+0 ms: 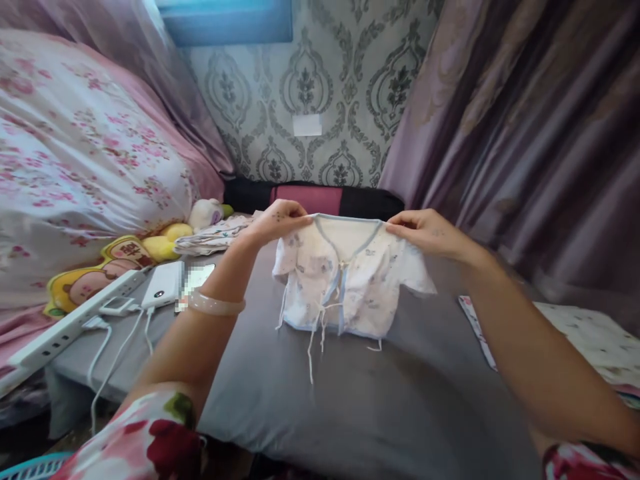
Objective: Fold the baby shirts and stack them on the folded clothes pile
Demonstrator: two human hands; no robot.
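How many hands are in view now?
2: the left hand pinches the small printed shirt left of its neckline; the right hand pinches it on the right. No other hand shows.

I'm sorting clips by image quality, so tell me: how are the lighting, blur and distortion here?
Head view: light is brighter toward the upper left, while the right-hand curtain sits in deeper shade; the small shirt is evenly lit, its print slightly soft; wide-angle stretch shows toward the edges, as in the right forearm; a pixelated patch hides detail beside the bracelet.
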